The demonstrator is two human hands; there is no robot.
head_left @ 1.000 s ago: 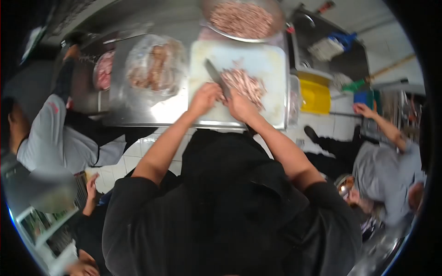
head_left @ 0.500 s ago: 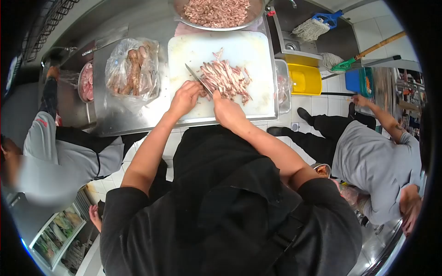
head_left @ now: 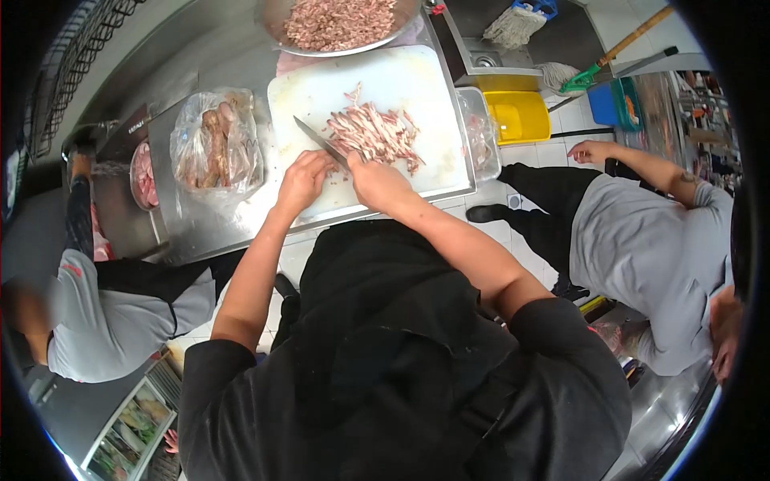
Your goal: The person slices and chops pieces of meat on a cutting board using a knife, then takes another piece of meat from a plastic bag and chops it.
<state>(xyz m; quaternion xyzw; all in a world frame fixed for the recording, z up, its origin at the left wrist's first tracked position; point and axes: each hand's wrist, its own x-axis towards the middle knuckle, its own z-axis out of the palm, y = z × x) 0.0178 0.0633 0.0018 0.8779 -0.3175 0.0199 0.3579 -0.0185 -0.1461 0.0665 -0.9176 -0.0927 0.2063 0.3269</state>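
Observation:
My right hand [head_left: 378, 184] is wrapped round the handle of a knife [head_left: 319, 139], whose blade points up and to the left over the white cutting board [head_left: 301, 96]. Fingers bent and drawn together, my left hand [head_left: 305, 179] rests at the board's left front beside the blade; whatever is under its fingertips is too small to make out. Thin strips of meat [head_left: 373, 135] lie heaped on the board, to the right of the knife. Behind the board stands a metal bowl [head_left: 273, 24] with chopped meat [head_left: 341, 22].
Left of the board lies a clear bag of meat [head_left: 215, 144], with a bowl of pink meat [head_left: 145, 178] beyond. A clear container [head_left: 480, 132] and yellow tub [head_left: 517, 117] are at the right. Co-workers stand left [head_left: 132, 317] and right [head_left: 634, 232].
The view has shifted, so the board and bowl appear further left. Both hands remain at the knife and board. The co-worker on the right appears closer, with an arm extended.

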